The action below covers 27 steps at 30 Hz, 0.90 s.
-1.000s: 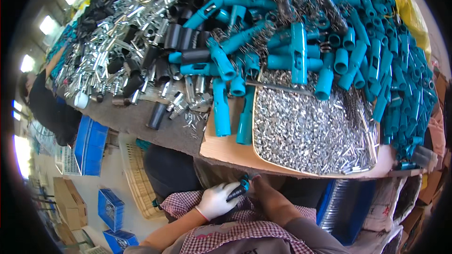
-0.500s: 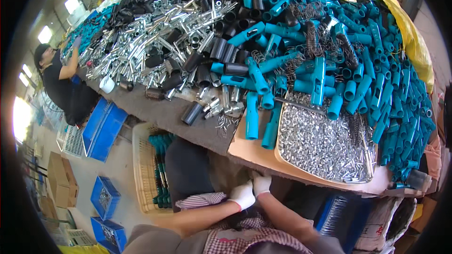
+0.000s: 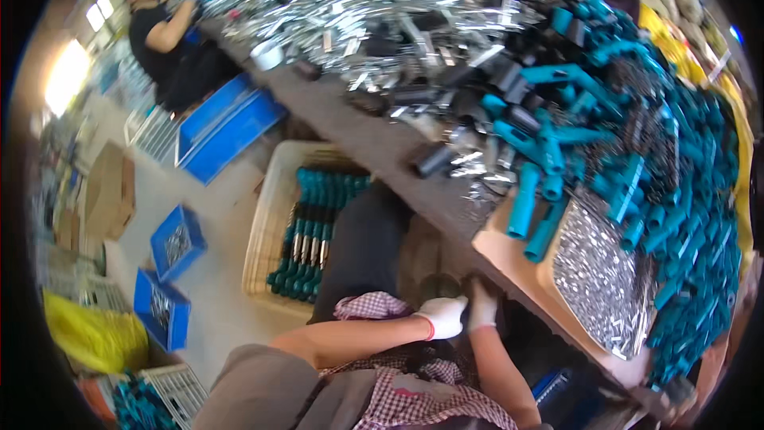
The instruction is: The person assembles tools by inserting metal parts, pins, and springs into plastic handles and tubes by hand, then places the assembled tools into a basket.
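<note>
Beneath a parts-strewn workbench [image 3: 350, 127], I'm remotely watching the gloved left hand [image 3: 446, 317] and right hand [image 3: 482, 306] hovering side by side — what they're grasping, I cannot tell; a metal-pin tray [image 3: 546, 274] is sitting topside, rightward — steady, unhurried movement is serving best.

Head-worn fisheye view, looking down; hands [image 3: 443, 317] near, bench [image 3: 344, 115] beyond.

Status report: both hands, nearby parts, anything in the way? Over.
White-gloved left hand beside blurred right hand; grips unclear. Glossy teal cylindrical tubes heaped on grey-topped worktable. Possible obstacle: worktable edge near right hand.
</note>
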{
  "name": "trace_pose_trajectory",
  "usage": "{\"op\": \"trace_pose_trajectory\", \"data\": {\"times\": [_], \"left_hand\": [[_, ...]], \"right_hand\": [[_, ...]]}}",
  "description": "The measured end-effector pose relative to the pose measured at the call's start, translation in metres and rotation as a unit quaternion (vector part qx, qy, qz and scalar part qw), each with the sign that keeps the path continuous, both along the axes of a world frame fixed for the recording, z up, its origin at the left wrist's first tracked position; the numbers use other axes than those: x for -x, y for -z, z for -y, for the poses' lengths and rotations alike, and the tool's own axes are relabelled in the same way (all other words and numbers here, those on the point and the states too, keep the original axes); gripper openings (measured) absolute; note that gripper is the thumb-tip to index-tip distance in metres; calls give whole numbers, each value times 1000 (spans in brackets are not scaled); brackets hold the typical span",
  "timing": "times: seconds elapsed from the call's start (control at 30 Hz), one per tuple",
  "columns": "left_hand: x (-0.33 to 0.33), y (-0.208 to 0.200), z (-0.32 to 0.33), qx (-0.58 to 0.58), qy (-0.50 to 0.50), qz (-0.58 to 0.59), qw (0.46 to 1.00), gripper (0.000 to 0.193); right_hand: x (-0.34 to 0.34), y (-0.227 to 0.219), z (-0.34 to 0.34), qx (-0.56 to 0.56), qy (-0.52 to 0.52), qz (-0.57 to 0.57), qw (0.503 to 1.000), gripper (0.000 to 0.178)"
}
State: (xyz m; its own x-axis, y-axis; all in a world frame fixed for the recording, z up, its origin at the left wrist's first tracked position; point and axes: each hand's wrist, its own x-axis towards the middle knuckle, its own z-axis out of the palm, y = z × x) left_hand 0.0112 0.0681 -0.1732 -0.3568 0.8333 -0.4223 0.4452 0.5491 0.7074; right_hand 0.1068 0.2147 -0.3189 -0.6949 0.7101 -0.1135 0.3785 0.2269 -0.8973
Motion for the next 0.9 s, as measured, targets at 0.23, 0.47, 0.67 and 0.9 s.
{"op": "trace_pose_trajectory", "data": {"times": [0.23, 0.47, 0.67, 0.9], "left_hand": [[117, -159, 179, -179, -160, 5, 971, 55], [149, -162, 304, -241, -578, -20, 779, 60], [238, -78, 293, 102, -386, -268, 877, 40], [389, 61, 283, 291, -327, -221, 871, 31]], "right_hand": [[-100, 45, -51, 382, 53, -71, 920, 42], [-92, 12, -2, 164, -68, 7, 984, 10], [-117, 45, -25, -51, -205, 182, 960, 30], [-129, 68, -29, -301, -368, 292, 830, 21]]}}
